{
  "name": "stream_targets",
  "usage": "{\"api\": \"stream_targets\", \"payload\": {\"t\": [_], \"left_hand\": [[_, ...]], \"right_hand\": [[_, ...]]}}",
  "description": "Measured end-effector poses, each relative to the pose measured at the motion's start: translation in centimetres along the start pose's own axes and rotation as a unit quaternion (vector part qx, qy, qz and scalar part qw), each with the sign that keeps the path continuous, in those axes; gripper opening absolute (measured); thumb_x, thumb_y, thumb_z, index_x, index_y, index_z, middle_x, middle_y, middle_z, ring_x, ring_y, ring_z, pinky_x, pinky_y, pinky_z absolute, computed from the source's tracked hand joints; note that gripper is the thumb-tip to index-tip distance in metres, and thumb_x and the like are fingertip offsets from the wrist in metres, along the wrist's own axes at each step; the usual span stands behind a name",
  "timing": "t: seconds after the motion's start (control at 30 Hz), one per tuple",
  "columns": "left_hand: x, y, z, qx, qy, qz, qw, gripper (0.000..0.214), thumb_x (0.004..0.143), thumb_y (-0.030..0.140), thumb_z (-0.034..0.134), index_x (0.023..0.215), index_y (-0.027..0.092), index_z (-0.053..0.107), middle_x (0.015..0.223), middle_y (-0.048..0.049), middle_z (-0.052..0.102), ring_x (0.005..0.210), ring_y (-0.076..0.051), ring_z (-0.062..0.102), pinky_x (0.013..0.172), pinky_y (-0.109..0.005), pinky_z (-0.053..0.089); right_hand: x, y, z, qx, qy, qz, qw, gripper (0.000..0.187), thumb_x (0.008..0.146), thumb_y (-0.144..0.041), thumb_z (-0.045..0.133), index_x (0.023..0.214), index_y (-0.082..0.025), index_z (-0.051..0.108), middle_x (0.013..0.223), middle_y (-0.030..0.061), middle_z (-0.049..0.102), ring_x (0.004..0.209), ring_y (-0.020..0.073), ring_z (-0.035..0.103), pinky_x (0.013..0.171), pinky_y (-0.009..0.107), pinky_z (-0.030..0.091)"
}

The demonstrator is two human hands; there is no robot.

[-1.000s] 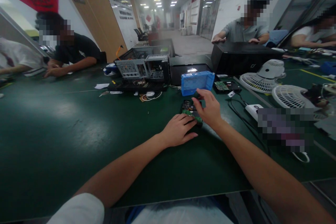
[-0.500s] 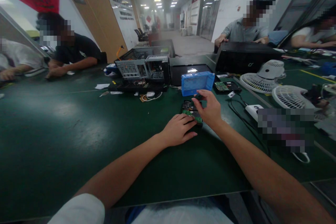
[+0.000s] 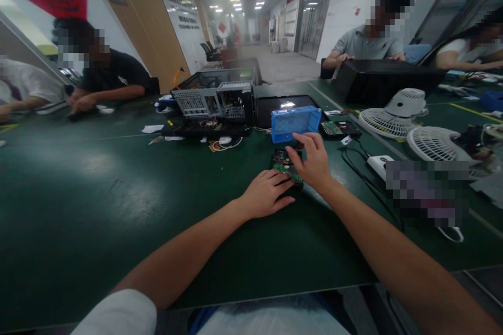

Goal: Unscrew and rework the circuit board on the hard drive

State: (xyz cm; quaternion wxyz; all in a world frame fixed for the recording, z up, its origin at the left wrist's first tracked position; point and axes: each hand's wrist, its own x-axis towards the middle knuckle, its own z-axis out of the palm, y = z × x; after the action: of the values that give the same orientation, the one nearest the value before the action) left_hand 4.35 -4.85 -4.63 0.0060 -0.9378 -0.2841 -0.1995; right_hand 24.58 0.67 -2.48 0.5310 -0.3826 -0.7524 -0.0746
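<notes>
A hard drive [image 3: 281,158] with a green circuit board lies on the dark green table in front of me. My left hand [image 3: 265,193] steadies it, fingers laid across its near side and the thumb stretched out toward me. Just above the drive's right side, my right hand [image 3: 312,159] is bent in a pinch. Between its thumb and fingers is a small dark tool [image 3: 299,145] that looks like a screwdriver; most of it is hidden. Directly behind the right hand stands a translucent blue plastic box [image 3: 294,124] on its side.
An opened computer case [image 3: 214,102] stands beyond, left of a dark flat panel [image 3: 288,101]. Another hard drive [image 3: 340,130] lies right of the blue box. White fans [image 3: 393,115], black cables [image 3: 349,157] and a white power strip [image 3: 379,165] occupy the right. Co-workers sit across the table.
My right hand has shifted slightly left, its fingers a little more bent over the tool. My left hand stays on the drive. Across the table, a person has turned and moved a black case rightward.
</notes>
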Motion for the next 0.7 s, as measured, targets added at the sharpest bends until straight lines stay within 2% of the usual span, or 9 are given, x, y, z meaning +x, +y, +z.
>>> {"api": "stream_targets", "payload": {"t": [0.13,0.23,0.47,0.7], "left_hand": [[-0.08,-0.14,0.03,-0.005,0.001,0.002,1.000,0.052,0.103,0.054,0.048,0.139,0.018,0.061,0.140,-0.0135,0.063,0.129,-0.030,0.056,0.107,-0.050,0.047],[-0.22,-0.28,0.03,-0.009,0.005,0.011,1.000,0.052,0.103,0.053,0.047,0.137,0.018,0.062,0.140,-0.0129,0.063,0.130,-0.030,0.056,0.107,-0.049,0.047],[-0.46,-0.27,-0.06,-0.016,0.015,0.013,1.000,0.045,0.103,0.049,0.048,0.129,0.017,0.066,0.134,-0.0138,0.064,0.125,-0.029,0.059,0.104,-0.047,0.049],[-0.59,-0.34,-0.09,-0.017,0.022,0.023,0.999,0.045,0.104,0.049,0.048,0.123,0.014,0.069,0.127,-0.0135,0.067,0.119,-0.027,0.061,0.101,-0.044,0.050]], "right_hand": [[-0.05,0.14,0.01,0.024,-0.017,-0.004,1.000,0.041,0.098,-0.027,0.054,0.140,-0.024,0.053,0.129,0.0145,0.061,0.119,0.0298,0.061,0.097,0.050,0.057],[-0.12,0.10,0.09,0.017,-0.020,-0.002,1.000,0.043,0.099,-0.027,0.053,0.142,-0.024,0.052,0.127,0.0144,0.063,0.115,0.0299,0.064,0.097,0.051,0.058],[-0.40,0.26,0.19,0.016,-0.003,0.019,1.000,0.039,0.097,-0.035,0.063,0.133,-0.023,0.055,0.114,0.0110,0.066,0.098,0.0267,0.068,0.088,0.047,0.060],[-0.53,0.60,0.52,0.031,-0.009,-0.004,0.999,0.045,0.100,-0.030,0.055,0.144,-0.021,0.050,0.134,0.0157,0.063,0.114,0.0283,0.067,0.095,0.048,0.060]]}}
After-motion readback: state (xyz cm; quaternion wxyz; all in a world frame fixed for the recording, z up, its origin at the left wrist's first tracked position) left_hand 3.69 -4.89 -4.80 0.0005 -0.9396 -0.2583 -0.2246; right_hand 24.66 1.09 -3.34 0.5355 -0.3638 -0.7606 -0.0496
